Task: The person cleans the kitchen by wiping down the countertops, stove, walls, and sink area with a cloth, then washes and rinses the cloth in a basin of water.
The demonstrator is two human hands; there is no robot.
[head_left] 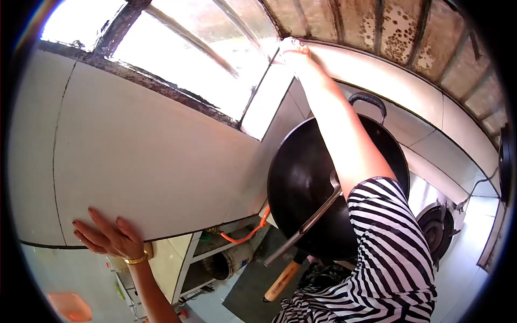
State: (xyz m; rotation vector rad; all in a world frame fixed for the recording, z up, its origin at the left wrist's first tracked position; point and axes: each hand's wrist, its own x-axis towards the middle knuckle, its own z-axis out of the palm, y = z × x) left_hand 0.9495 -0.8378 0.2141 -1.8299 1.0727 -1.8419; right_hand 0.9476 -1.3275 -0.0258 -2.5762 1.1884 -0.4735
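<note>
My left hand (110, 237) lies with its fingers spread on the white tiled surface (151, 145), near its lower edge; a gold bracelet (137, 259) is around the wrist. Stretched up to the corner of the window sill, my right hand (294, 48) has its fingers bunched together. Glare washes it out, and what it holds, if anything, cannot be made out. Beneath my right forearm sits a large black wok (301, 177) with a loop handle (369, 100) and a wooden handle (283, 281). A long-handled metal utensil (309, 222) leans in the wok, its head partly hidden by the arm.
A window frame (177, 89) with bars runs along the upper left, and stained panes (398, 32) stand at upper right. A gas burner (435, 229) is at the right. Below the tiles are an open shelf (186, 264), an orange hose (242, 237) and a bucket (237, 258).
</note>
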